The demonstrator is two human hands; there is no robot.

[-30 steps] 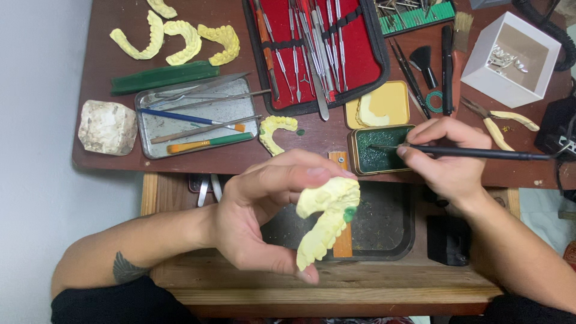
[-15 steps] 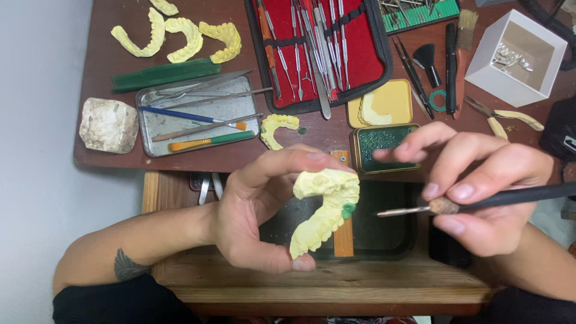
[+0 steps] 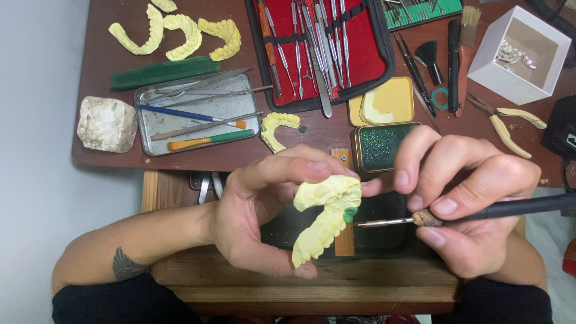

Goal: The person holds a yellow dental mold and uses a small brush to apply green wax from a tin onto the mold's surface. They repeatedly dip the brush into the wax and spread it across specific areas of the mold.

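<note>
My left hand (image 3: 258,213) grips a pale yellow dental arch cast (image 3: 324,217) between thumb and fingers, low in the middle of the view. A small green wax blob (image 3: 350,213) sits on the cast's right side. My right hand (image 3: 471,201) pinches a black-handled wax tool (image 3: 510,208); its thin metal tip (image 3: 367,224) points left and nearly touches the green blob. Behind the hands a tin of green wax (image 3: 379,146) stands open on the brown table (image 3: 96,60).
A red instrument case (image 3: 327,51) lies at the back centre. A metal tray (image 3: 198,114) with tools, a green wax stick (image 3: 165,72), a white stone lump (image 3: 107,124), several loose yellow casts (image 3: 180,33), a yellow wax tin (image 3: 384,102), brushes (image 3: 456,57) and a white box (image 3: 519,54) surround it.
My right hand left the green wax tin and brought the tool down toward me, its tip now at the cast. The left hand tilted the cast slightly.
</note>
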